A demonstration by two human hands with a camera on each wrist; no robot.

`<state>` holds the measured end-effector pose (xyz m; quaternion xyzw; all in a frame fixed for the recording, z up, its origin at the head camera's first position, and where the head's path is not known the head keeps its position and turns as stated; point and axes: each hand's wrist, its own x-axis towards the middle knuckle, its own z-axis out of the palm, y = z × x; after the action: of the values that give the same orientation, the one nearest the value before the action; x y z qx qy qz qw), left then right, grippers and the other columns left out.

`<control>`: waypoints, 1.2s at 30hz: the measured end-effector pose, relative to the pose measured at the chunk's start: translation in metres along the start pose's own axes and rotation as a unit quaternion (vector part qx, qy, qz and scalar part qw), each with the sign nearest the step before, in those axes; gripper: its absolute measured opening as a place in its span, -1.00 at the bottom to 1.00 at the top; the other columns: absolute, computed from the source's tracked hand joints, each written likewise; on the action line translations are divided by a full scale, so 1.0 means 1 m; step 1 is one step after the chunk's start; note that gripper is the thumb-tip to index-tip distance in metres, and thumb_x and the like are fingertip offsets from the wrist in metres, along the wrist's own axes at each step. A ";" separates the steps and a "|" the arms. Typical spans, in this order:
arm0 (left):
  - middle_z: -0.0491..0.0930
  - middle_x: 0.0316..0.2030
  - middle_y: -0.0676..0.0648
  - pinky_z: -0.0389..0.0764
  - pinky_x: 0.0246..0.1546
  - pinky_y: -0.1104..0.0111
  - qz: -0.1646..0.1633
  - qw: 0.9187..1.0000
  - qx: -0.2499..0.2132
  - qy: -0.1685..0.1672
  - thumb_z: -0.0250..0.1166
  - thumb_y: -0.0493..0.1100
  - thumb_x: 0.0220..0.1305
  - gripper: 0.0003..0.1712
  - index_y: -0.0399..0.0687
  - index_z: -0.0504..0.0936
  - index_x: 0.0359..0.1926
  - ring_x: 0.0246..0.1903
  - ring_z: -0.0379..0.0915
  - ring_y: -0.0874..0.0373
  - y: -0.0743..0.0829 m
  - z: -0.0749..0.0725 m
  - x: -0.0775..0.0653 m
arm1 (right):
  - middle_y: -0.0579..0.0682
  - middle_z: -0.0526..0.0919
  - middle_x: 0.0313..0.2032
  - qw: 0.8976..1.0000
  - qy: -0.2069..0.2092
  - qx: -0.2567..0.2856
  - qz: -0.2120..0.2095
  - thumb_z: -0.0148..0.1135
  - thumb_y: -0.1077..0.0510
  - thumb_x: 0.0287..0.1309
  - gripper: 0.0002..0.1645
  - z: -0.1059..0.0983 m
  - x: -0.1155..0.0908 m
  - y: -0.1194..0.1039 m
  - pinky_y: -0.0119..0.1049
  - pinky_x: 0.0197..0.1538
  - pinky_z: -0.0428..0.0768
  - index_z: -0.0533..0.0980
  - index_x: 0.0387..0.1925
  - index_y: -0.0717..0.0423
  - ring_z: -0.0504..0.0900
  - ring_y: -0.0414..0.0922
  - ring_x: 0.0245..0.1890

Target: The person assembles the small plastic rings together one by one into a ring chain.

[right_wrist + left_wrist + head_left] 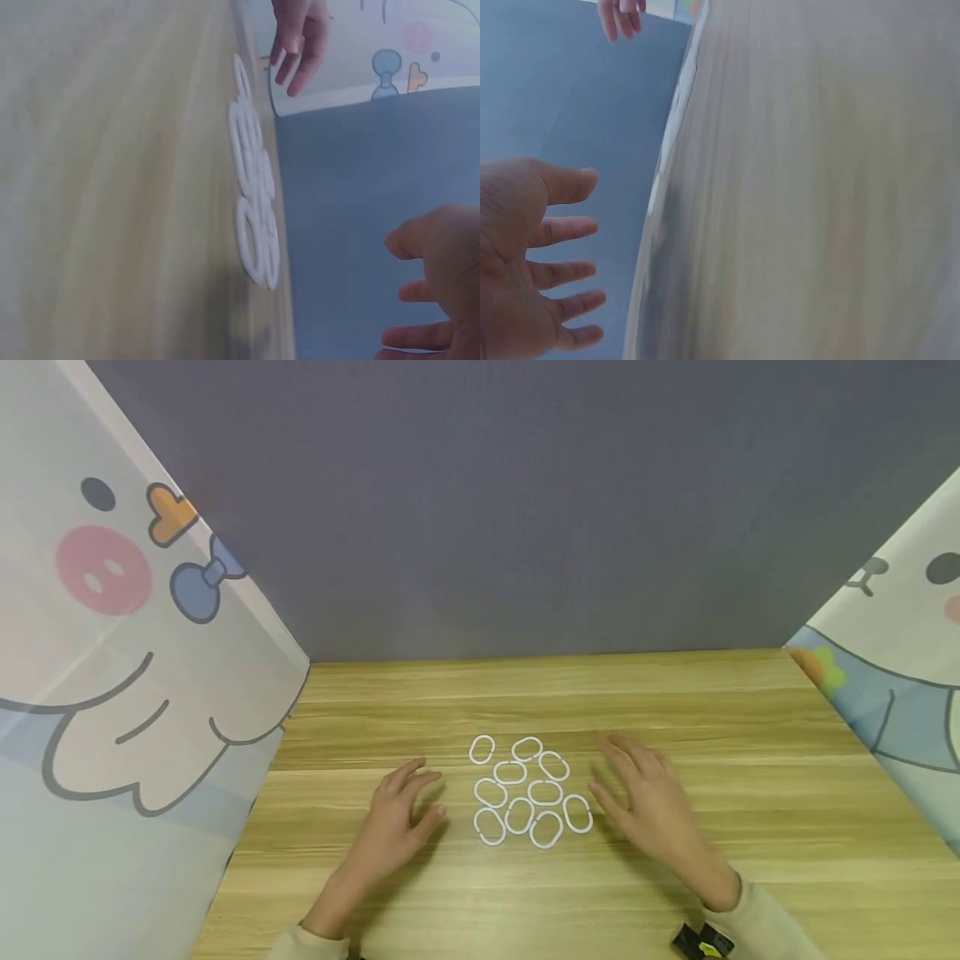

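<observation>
Left hand (393, 831): fingers apart, holding nothing. Rings (545, 805), ten, white: flat on the table (712, 710) between the hands. Right hand (656, 806): fingers apart, holding nothing, near the rings. Step judged preparatory; next move likely calls for a fingertip pinch.

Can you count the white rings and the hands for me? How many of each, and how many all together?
White rings: 10
Left hand: 1
Right hand: 1
Total: 12
</observation>
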<state>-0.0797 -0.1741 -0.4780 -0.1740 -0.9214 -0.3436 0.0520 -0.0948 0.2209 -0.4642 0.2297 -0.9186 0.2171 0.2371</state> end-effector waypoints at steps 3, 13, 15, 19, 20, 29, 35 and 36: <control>0.56 0.42 -0.25 0.46 0.43 -0.33 0.003 1.000 -0.013 -0.020 0.54 -0.18 0.44 -0.49 -0.18 0.67 0.34 0.45 0.42 -0.32 0.003 0.004 0.000 | 0.32 0.68 0.27 1.000 0.008 0.013 -0.004 0.61 0.11 0.17 -0.22 0.005 -0.003 -0.004 0.48 0.26 0.54 0.58 0.39 0.24 0.66 0.39 0.22; 0.69 0.16 0.04 0.69 0.28 0.05 0.048 0.997 -0.027 -0.048 0.54 -0.24 0.43 -0.61 -0.02 0.75 0.22 0.21 0.60 0.03 0.005 0.020 0.000 | 0.24 0.76 0.15 0.999 0.030 0.041 -0.007 0.70 0.11 0.04 -0.30 0.024 -0.013 -0.011 0.32 0.20 0.63 0.69 0.23 0.23 0.72 0.27 0.13; 0.70 0.15 0.06 0.70 0.27 0.08 0.052 0.997 -0.032 -0.053 0.54 -0.25 0.42 -0.62 0.00 0.76 0.21 0.19 0.60 0.04 0.004 0.023 -0.001 | 0.18 0.78 0.10 0.999 0.029 0.041 -0.010 0.72 0.16 0.01 -0.34 0.027 -0.014 -0.013 0.27 0.14 0.69 0.71 0.18 0.21 0.74 0.22 0.09; 0.71 0.13 0.08 0.70 0.25 0.11 0.053 0.996 -0.044 -0.059 0.55 -0.26 0.40 -0.62 0.02 0.76 0.19 0.17 0.61 0.06 0.005 0.028 -0.001 | 0.03 0.80 -0.02 0.998 0.024 0.056 -0.010 0.79 0.19 -0.03 -0.45 0.033 -0.017 -0.018 0.07 0.01 0.78 0.78 0.05 0.15 0.76 0.05 -0.02; 0.71 0.12 0.08 0.70 0.25 0.12 0.053 0.996 -0.045 -0.060 0.55 -0.27 0.40 -0.62 0.01 0.77 0.19 0.16 0.61 0.07 0.005 0.029 -0.001 | -0.01 0.80 -0.06 0.998 0.022 0.060 -0.009 0.80 0.18 -0.04 -0.47 0.034 -0.018 -0.019 -0.01 -0.03 0.79 0.79 0.02 0.14 0.75 0.00 -0.05; 0.73 0.08 0.15 0.69 0.23 0.21 0.055 0.995 -0.058 -0.059 0.59 -0.23 0.35 -0.67 0.01 0.80 0.11 0.14 0.58 0.19 0.005 0.040 0.002 | -0.11 0.75 -0.20 0.994 0.019 0.106 0.003 0.82 0.30 -0.12 -0.58 0.048 -0.023 -0.024 -0.47 -0.33 0.55 0.81 -0.17 0.11 0.59 -0.21 -0.30; 0.72 0.01 0.20 0.67 0.09 0.29 0.062 0.996 -0.050 -0.050 0.63 -0.23 0.31 -0.70 0.05 0.82 0.03 0.03 0.54 0.26 0.004 0.046 0.004 | -0.18 0.70 -0.30 0.994 0.025 0.105 0.002 0.84 0.29 -0.17 -0.63 0.057 -0.025 -0.025 -0.43 -0.30 0.53 0.81 -0.28 0.07 0.54 -0.26 -0.34; 0.71 -0.01 0.20 0.66 0.06 0.31 0.062 0.996 -0.049 -0.051 0.63 -0.24 0.31 -0.71 0.05 0.83 0.02 0.00 0.52 0.27 0.004 0.047 0.004 | -0.19 0.68 -0.32 0.994 0.022 0.103 0.002 0.85 0.28 -0.17 -0.64 0.058 -0.025 -0.025 -0.42 -0.30 0.53 0.81 -0.30 0.05 0.52 -0.28 -0.34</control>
<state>-0.0809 -0.1399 -0.5106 -0.2504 -0.8924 -0.3750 0.0178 -0.0813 0.1792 -0.5166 0.2464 -0.8862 0.3161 0.2323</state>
